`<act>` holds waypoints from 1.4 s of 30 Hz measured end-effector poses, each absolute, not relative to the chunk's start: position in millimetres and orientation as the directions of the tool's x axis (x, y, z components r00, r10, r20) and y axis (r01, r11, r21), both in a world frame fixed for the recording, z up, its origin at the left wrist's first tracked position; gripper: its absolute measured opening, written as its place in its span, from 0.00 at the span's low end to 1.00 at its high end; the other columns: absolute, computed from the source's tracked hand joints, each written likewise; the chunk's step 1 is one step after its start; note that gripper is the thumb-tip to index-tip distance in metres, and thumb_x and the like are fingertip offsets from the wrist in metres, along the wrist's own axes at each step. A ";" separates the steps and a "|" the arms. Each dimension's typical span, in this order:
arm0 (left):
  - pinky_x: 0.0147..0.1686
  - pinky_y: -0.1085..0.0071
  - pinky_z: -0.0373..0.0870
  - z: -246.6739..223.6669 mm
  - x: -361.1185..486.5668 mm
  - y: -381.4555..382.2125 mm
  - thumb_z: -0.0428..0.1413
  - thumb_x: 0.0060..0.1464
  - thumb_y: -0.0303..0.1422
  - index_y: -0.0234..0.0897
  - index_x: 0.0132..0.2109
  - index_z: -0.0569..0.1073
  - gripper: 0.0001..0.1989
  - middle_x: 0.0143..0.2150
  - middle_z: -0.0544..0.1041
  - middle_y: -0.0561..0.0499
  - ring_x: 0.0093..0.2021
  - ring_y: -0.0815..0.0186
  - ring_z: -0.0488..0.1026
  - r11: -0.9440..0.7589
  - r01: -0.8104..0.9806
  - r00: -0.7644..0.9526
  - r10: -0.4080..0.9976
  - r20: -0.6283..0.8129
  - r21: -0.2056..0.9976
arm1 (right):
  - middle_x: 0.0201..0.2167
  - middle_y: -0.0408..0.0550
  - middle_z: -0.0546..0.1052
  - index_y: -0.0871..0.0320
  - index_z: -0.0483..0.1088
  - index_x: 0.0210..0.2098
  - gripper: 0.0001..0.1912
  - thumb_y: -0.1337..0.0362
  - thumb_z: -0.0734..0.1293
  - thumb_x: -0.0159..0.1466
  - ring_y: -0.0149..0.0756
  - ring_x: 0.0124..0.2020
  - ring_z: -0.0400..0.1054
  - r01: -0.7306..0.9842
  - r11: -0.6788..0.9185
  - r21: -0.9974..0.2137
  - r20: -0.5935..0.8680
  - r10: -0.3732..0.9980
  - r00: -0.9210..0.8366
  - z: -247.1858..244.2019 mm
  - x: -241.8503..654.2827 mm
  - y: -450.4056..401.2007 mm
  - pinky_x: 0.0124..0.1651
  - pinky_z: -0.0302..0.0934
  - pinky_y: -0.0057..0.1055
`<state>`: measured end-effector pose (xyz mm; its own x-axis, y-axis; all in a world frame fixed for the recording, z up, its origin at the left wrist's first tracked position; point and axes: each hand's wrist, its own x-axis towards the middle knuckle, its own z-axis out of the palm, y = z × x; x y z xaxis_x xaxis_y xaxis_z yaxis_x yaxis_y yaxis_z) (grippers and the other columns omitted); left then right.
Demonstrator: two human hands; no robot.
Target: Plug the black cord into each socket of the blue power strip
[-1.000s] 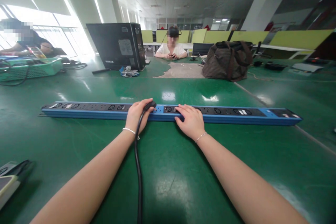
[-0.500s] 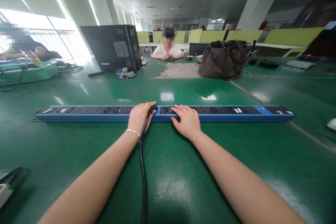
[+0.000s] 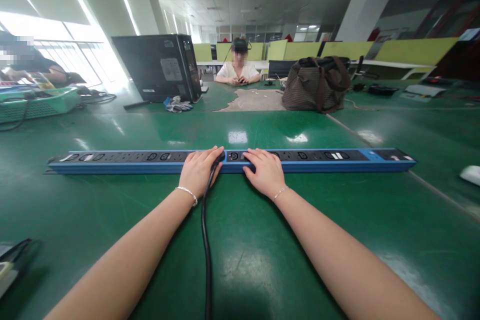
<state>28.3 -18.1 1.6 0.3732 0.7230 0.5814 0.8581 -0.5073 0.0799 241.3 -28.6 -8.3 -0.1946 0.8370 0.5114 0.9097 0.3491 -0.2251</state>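
Note:
A long blue and black power strip (image 3: 322,165) lies crosswise on the green table, its sockets facing up. My left hand (image 3: 198,167) is closed round a black plug (image 3: 220,157) at the strip's middle. From that plug a thick black power cord (image 3: 206,240) runs down toward me. Whether the plug sits fully in a socket is hidden by my fingers. Just to the right, my right hand (image 3: 265,170) grips the strip, fingers over its top and thumb against the near side. One socket shows between the two hands.
Farther back stand a black computer case (image 3: 155,67), a pair of gloves (image 3: 178,104) and a brown bag (image 3: 315,84). A green basket (image 3: 45,105) is at the left. Across the table sits a person (image 3: 238,70); another person (image 3: 35,67) is at far left.
The view has shifted slightly. Both hands stay at the same places on the strip, and the left fingers lie a little flatter over the plug.

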 end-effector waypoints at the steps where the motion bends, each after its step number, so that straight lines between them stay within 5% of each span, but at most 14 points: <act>1: 0.54 0.58 0.60 1.7 28.5 -18.6 0.45 0.59 0.39 0.43 0.58 0.64 0.21 0.56 0.72 0.46 0.52 0.59 0.70 -0.505 0.859 0.373 0.727 0.577 0.081 | 0.55 0.45 0.70 0.52 0.69 0.51 0.19 0.59 0.62 0.60 0.43 0.58 0.59 0.911 0.346 -0.226 0.514 0.837 -0.190 -7.6 240.6 -29.0 0.58 0.50 0.45; 7: 0.57 0.58 0.58 0.8 32.3 -21.1 0.46 0.58 0.38 0.43 0.59 0.62 0.22 0.57 0.71 0.46 0.53 0.60 0.70 -0.486 0.868 0.351 0.749 0.563 0.105 | 0.55 0.46 0.70 0.55 0.67 0.54 0.20 0.62 0.57 0.64 0.38 0.55 0.62 0.846 0.490 -0.209 0.551 0.774 -0.312 5.3 213.5 -39.0 0.57 0.53 0.38; 12: 0.58 0.57 0.57 -4.6 26.2 -14.9 0.48 0.55 0.32 0.33 0.60 0.59 0.26 0.54 0.73 0.41 0.54 0.60 0.70 -0.472 0.859 0.309 0.786 0.535 0.197 | 0.59 0.46 0.66 0.54 0.63 0.58 0.21 0.61 0.57 0.65 0.40 0.61 0.54 0.811 0.575 -0.106 0.579 0.699 -0.420 13.2 179.2 -41.2 0.60 0.49 0.42; 16: 0.59 0.60 0.58 -3.6 21.0 -7.8 0.48 0.54 0.30 0.30 0.60 0.55 0.27 0.52 0.75 0.41 0.55 0.62 0.69 -0.491 0.829 0.294 0.790 0.539 0.266 | 0.55 0.51 0.70 0.60 0.66 0.54 0.19 0.64 0.58 0.65 0.40 0.57 0.60 0.793 0.604 -0.074 0.605 0.660 -0.446 11.7 170.7 -31.2 0.59 0.51 0.41; 26: 0.55 0.59 0.62 -4.6 23.8 -10.0 0.46 0.54 0.31 0.29 0.59 0.58 0.25 0.54 0.72 0.38 0.54 0.58 0.69 -0.459 0.877 0.325 0.785 0.527 0.144 | 0.44 0.52 0.76 0.60 0.72 0.42 0.11 0.65 0.62 0.61 0.39 0.47 0.68 0.776 0.623 -0.099 0.621 0.648 -0.441 14.2 168.3 -10.9 0.57 0.55 0.36; 33: 0.59 0.57 0.56 -4.5 24.9 -12.8 0.44 0.57 0.35 0.34 0.55 0.65 0.20 0.57 0.70 0.42 0.59 0.57 0.64 -0.357 0.930 0.276 0.832 0.481 0.084 | 0.49 0.54 0.75 0.62 0.72 0.44 0.14 0.68 0.61 0.61 0.39 0.53 0.65 0.765 0.632 -0.124 0.636 0.642 -0.428 7.3 167.9 -16.8 0.60 0.54 0.37; 42: 0.59 0.57 0.56 -6.2 25.1 -12.2 0.42 0.59 0.35 0.36 0.55 0.66 0.19 0.59 0.69 0.45 0.60 0.58 0.63 -0.355 0.931 0.276 0.837 0.472 0.084 | 0.44 0.54 0.76 0.61 0.74 0.39 0.11 0.69 0.62 0.60 0.39 0.47 0.69 0.771 0.617 -0.155 0.620 0.669 -0.410 13.9 164.8 -12.9 0.57 0.58 0.38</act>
<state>25.1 -12.2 -6.2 0.2762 0.8370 0.4724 0.9312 -0.3546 0.0839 164.8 -12.9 13.9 -0.4098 0.6687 0.6205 0.7715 0.6170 -0.1553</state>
